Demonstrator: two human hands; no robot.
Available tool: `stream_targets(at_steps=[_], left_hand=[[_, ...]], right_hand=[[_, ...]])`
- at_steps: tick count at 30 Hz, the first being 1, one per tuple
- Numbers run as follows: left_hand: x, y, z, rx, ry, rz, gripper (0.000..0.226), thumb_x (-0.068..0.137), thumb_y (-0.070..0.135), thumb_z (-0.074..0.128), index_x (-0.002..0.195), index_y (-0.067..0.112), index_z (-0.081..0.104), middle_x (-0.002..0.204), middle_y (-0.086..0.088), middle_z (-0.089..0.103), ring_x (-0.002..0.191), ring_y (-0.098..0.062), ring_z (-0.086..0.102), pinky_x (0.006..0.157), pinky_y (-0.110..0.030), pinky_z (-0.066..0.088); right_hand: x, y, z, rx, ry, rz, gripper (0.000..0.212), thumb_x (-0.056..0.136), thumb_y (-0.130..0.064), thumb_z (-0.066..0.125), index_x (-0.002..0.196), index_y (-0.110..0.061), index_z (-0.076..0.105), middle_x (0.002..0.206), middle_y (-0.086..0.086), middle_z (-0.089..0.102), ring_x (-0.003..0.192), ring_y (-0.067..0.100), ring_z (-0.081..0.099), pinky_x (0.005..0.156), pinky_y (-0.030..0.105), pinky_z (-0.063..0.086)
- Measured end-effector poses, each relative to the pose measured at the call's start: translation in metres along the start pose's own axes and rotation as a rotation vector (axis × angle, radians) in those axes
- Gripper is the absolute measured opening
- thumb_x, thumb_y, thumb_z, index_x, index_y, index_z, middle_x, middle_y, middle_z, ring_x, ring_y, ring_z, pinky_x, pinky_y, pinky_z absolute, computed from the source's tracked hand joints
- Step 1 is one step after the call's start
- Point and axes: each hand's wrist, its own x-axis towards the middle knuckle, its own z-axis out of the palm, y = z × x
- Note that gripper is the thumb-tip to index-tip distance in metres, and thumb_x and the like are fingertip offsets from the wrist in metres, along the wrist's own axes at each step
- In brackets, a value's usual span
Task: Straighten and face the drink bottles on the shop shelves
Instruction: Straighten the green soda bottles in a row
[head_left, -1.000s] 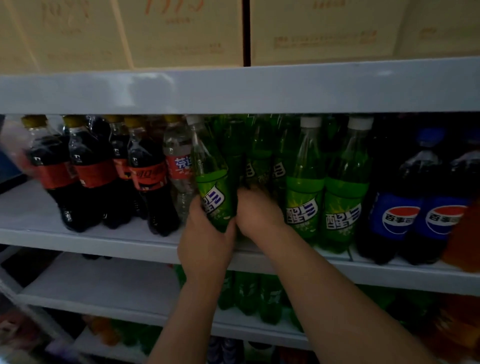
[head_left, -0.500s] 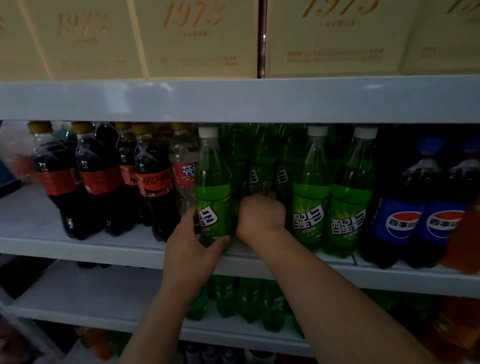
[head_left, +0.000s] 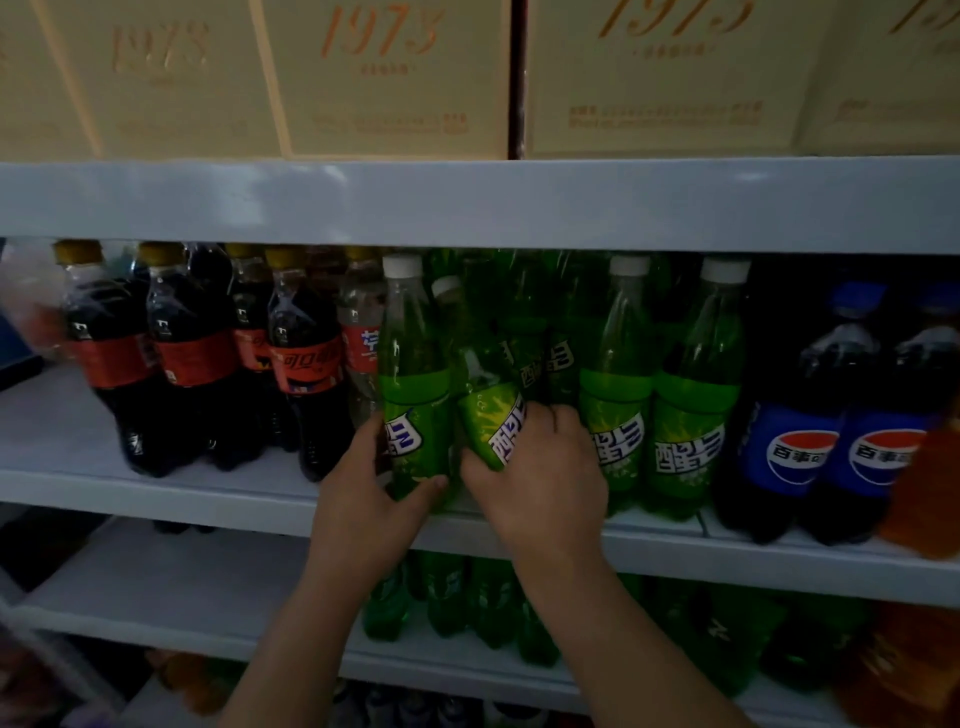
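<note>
Green front bottle (head_left: 413, 395), tilted 1 second ago, is standing upright on the shelf (head_left: 156, 493), left hand (head_left: 363, 499) gripping it; right hand (head_left: 540, 483) is clasping a 2nd, leaning bottle (head_left: 485, 410) to straighten.

On the middle shelf (head_left: 156, 493), cola bottles (head_left: 192, 364) stand left, Pepsi bottles (head_left: 795, 447) right, and soda bottles (head_left: 615, 395) between. At the front, an upright bottle (head_left: 413, 384) stands just left of a tilted bottle (head_left: 488, 410), which seems to lean toward it. Boxes (head_left: 384, 78) sit on the shelf above.
</note>
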Motion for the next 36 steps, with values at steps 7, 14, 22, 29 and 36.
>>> stream_targets(at_steps=[7, 14, 22, 29, 36], left_hand=[[-0.001, 0.003, 0.0, 0.022, -0.008, 0.044, 0.078, 0.069, 0.025, 0.082, 0.113, 0.07, 0.037, 0.105, 0.048, 0.052, 0.1, 0.023, 0.049, 0.073, 0.005, 0.036], [0.004, 0.008, 0.003, -0.003, -0.086, 0.057, 0.062, 0.071, 0.033, 0.078, 0.121, 0.054, 0.047, 0.111, 0.035, 0.059, 0.102, 0.014, 0.056, 0.077, -0.001, 0.042], [0.007, 0.013, 0.006, 0.002, -0.14, 0.063, 0.062, 0.069, 0.044, 0.073, 0.124, 0.05, 0.045, 0.113, 0.035, 0.058, 0.103, 0.014, 0.055, 0.079, -0.001, 0.042], [0.01, 0.008, 0.005, -0.007, -0.129, -0.009, 0.074, 0.059, 0.048, 0.082, 0.122, 0.052, 0.044, 0.108, 0.039, 0.057, 0.099, 0.015, 0.055, 0.078, -0.007, 0.046], [0.007, 0.014, 0.015, 0.041, -0.055, -0.032, 0.092, 0.042, 0.065, 0.079, 0.121, 0.051, 0.034, 0.098, 0.04, 0.051, 0.095, 0.024, 0.049, 0.068, -0.005, 0.041]], right_hand=[[-0.013, 0.002, 0.017, 0.269, 0.126, 0.088, 0.065, 0.069, -0.06, 0.065, 0.118, -0.021, 0.049, 0.101, -0.006, 0.059, 0.088, 0.013, 0.059, 0.069, 0.024, 0.045], [-0.021, -0.003, 0.031, 0.518, 0.199, 0.027, 0.078, 0.089, -0.046, 0.055, 0.147, -0.013, 0.016, 0.134, 0.008, 0.035, 0.118, 0.011, 0.04, 0.091, 0.024, 0.04], [-0.032, 0.009, 0.032, 0.559, 0.116, -0.016, 0.084, 0.087, -0.021, 0.067, 0.15, -0.02, 0.011, 0.138, -0.009, 0.024, 0.127, -0.02, 0.013, 0.099, -0.002, 0.014], [-0.034, 0.012, 0.026, 0.484, 0.081, 0.002, 0.089, 0.088, -0.034, 0.064, 0.151, -0.028, 0.003, 0.144, -0.011, 0.026, 0.129, -0.018, 0.012, 0.101, 0.002, 0.016], [-0.037, 0.015, 0.015, 0.252, 0.11, 0.011, 0.093, 0.084, -0.032, 0.07, 0.151, -0.02, 0.007, 0.141, 0.008, 0.043, 0.12, 0.014, 0.04, 0.081, 0.023, 0.042]])
